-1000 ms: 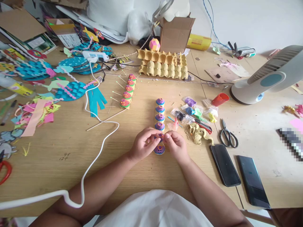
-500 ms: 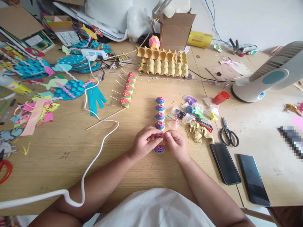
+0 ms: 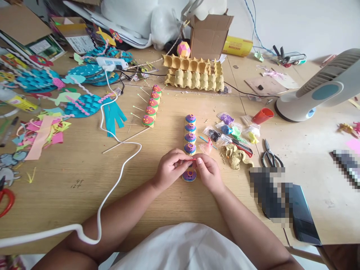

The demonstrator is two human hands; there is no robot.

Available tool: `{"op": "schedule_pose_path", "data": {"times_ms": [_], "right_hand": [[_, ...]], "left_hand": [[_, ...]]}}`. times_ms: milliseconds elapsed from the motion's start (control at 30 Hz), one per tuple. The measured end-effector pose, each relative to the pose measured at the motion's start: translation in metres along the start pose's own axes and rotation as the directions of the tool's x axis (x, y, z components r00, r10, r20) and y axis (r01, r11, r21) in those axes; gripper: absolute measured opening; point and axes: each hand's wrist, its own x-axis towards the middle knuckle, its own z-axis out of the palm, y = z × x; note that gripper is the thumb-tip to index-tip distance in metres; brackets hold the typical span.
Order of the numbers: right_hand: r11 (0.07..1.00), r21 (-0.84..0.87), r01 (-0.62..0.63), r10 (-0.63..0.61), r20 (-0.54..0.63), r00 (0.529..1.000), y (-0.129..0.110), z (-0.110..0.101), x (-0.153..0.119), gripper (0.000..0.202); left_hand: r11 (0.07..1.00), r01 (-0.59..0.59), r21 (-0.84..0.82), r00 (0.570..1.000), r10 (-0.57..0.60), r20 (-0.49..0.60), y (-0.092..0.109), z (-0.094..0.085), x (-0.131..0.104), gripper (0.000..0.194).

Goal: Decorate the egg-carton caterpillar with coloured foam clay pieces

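Note:
My left hand and my right hand meet in the middle, their fingertips pinching a thin bit of red modelling clay between them. Just beneath lies an egg-carton strip whose bumps are coated in purple and blue clay, with orange loops and small faces. My fingers hide part of its near half. To the right, a clear bag of red clay sits close to my right hand. A finished-looking second strip in red and green, with pale-tipped sticks at its side, rests farther left.
Bagged clay, a utility knife, scissors and a red cup lie at right, near a fan. Egg cartons stand at the back. A white cable crosses the left side, near paper scraps.
My hands stay almost in place, still pinching the clay over the purple strip. The red bit between my fingertips shows more clearly now.

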Motion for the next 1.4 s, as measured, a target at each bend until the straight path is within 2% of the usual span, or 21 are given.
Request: {"op": "schedule_pose_path", "data": {"times_ms": [100, 233, 467, 667, 900, 1400], "right_hand": [[0.994, 0.094, -0.056, 0.057, -0.008, 0.998, 0.0, 0.0022, 0.0, 0.04], [0.964, 0.23, -0.133, 0.136, 0.003, 0.991, 0.001, 0.0034, 0.003, 0.043], [0.944, 0.288, -0.161, 0.169, -0.004, 0.986, 0.0003, 0.0029, 0.0076, 0.038], [0.941, 0.298, -0.158, 0.171, -0.019, 0.985, -0.0012, 0.0024, 0.0076, 0.04], [0.963, 0.238, -0.126, 0.129, -0.001, 0.992, 0.0, 0.0034, 0.0064, 0.042], [0.973, 0.196, -0.125, 0.129, -0.005, 0.992, 0.0061, 0.0027, 0.0047, 0.042]], "left_hand": [[1.0, -0.017, -0.003, 1.0, 0.016, -0.022, -0.0009, 0.0003, 0.0001, 0.002], [1.0, -0.001, 0.006, 0.999, 0.001, -0.037, -0.0003, 0.0, 0.0003, 0.001], [1.0, 0.02, -0.001, 0.999, -0.02, -0.037, 0.0025, 0.0011, 0.0012, 0.002], [0.999, 0.044, -0.019, 0.999, -0.045, -0.027, -0.0011, 0.0023, -0.0007, 0.012], [0.999, 0.042, -0.007, 0.998, -0.042, -0.052, -0.0018, 0.0005, 0.0001, 0.001], [0.999, 0.043, 0.011, 0.999, -0.043, -0.01, 0.0008, -0.0008, 0.0001, 0.009]]}}
